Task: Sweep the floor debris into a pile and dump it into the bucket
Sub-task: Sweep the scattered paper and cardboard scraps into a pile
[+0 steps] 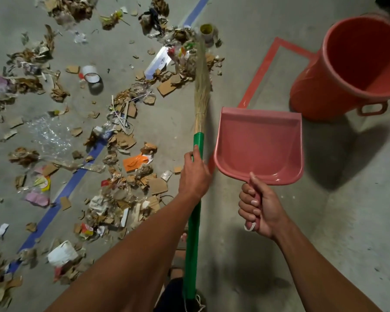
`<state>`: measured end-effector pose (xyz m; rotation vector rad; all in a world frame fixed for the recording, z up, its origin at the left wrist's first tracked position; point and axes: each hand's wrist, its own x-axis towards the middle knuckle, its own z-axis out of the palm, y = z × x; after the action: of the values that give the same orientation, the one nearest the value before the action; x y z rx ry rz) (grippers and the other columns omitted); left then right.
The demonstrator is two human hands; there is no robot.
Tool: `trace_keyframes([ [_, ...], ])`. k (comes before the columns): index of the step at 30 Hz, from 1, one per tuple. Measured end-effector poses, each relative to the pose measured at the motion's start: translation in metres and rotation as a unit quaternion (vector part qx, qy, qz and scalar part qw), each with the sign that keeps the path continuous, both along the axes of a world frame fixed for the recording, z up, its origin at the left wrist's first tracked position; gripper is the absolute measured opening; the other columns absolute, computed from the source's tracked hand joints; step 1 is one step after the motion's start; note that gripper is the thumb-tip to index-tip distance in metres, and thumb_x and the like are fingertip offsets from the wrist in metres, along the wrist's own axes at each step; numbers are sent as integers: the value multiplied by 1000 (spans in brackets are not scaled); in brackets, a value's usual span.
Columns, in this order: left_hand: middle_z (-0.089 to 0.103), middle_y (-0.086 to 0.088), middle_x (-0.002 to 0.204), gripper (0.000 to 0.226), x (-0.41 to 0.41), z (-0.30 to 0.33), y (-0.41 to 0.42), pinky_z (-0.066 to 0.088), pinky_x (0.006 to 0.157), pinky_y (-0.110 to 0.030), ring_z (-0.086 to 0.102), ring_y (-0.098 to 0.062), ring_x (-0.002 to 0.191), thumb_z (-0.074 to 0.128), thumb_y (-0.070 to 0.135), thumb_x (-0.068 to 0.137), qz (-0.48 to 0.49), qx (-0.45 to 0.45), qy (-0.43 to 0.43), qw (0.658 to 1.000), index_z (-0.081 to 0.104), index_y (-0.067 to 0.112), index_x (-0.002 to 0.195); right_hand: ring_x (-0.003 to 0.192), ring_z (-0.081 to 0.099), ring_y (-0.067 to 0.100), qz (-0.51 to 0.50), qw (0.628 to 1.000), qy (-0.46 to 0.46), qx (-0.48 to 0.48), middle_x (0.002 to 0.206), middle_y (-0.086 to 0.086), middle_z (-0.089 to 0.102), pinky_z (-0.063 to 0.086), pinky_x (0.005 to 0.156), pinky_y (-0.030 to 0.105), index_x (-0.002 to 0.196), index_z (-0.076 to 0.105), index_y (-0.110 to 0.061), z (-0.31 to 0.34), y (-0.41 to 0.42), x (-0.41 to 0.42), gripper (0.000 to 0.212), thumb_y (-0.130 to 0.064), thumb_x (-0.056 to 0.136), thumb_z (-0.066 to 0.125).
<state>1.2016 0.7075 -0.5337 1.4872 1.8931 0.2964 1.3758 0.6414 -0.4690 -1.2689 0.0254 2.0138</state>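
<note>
The left hand [195,172] is wrapped around the smooth green handle of a broom [195,199], with the thumb lying along the shaft. The straw bristles [202,86], thin and dry, spread like a fan toward 12 o'clock and touch the debris there. The right hand [260,207] is clamped on the handle of a pink plastic dustpan [259,143], fingers curled around it. The dustpan is a shallow scoop with a raised rim and a glossy surface, and it holds nothing. The two hands are apart, side by side.

At 2 o'clock stands an orange plastic bucket [338,86], round, with a loop handle at its side; the part of its inside that shows has nothing in it. It rests on an outline of orange floor tape [260,70].

The debris [122,140] lies scattered from 8 to 12 o'clock on the grey concrete floor [268,221]: torn cardboard, crumpled paper, clear plastic film and rolls of tape [92,75]. A blue tape line [54,206] runs under it.
</note>
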Motion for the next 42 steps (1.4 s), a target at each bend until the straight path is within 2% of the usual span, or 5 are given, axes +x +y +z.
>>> trace_keyframes([
  [7,47,-9,141,55,14,0,103,55,96,-49,61,-29,110,44,27,107,-59,-10,16,998,27,22,160,31,23,6,-19,999,-27,26,46,-5,27,22,31,19,66,41,-20,4,96,19,49,-49,102,56],
  [23,58,-18,139,50,138,-89,385,46,108,-44,57,-34,126,49,19,105,-45,-24,-34,998,44,13,155,31,24,7,19,999,-35,26,47,-4,26,21,32,18,66,42,-21,-84,317,128,49,-49,103,54],
  [27,66,-20,127,41,151,-120,434,54,102,-46,66,-36,112,50,18,102,31,-71,-58,995,55,13,142,31,24,6,28,999,-29,28,47,-4,26,22,31,18,66,42,-21,-111,362,148,48,-48,104,52],
  [32,59,-18,138,48,142,-134,445,45,105,-38,57,-35,126,45,21,107,164,-56,-58,983,44,16,154,31,23,6,58,998,-16,21,47,-4,26,23,31,16,67,41,-21,-125,386,143,48,-49,104,51],
  [42,46,-12,153,54,88,-124,411,42,111,-36,52,-28,135,41,17,110,425,-34,-60,903,29,16,163,31,24,7,99,995,26,-16,49,-3,26,23,31,18,67,44,-19,-119,393,105,46,-47,103,53],
])
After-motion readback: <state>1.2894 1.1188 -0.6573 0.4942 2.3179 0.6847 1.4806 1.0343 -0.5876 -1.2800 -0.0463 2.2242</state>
